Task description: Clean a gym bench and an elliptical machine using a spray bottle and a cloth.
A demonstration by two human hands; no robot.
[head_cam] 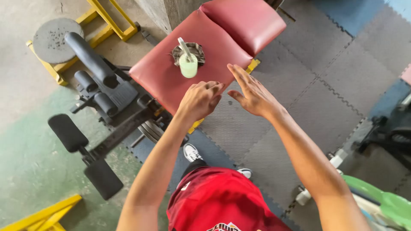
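Observation:
A red padded bench (171, 77) stands in front of me. On its seat a dark folded cloth (198, 50) lies under a pale green cup (188, 65) with a stick or handle poking out of it. My left hand (200, 99) hovers at the bench's near edge, fingers curled and holding nothing. My right hand (251, 91) is stretched out flat beside it, fingers apart and empty, just right of the bench edge. Both hands are a short way below the cup.
Black foam leg rollers (92, 55) and a metal frame (124, 128) extend left of the bench. A grey weight plate (55, 38) rests on a yellow rack (109, 19). Grey and blue puzzle mats (334, 68) cover the floor on the right. A green object (385, 201) lies at lower right.

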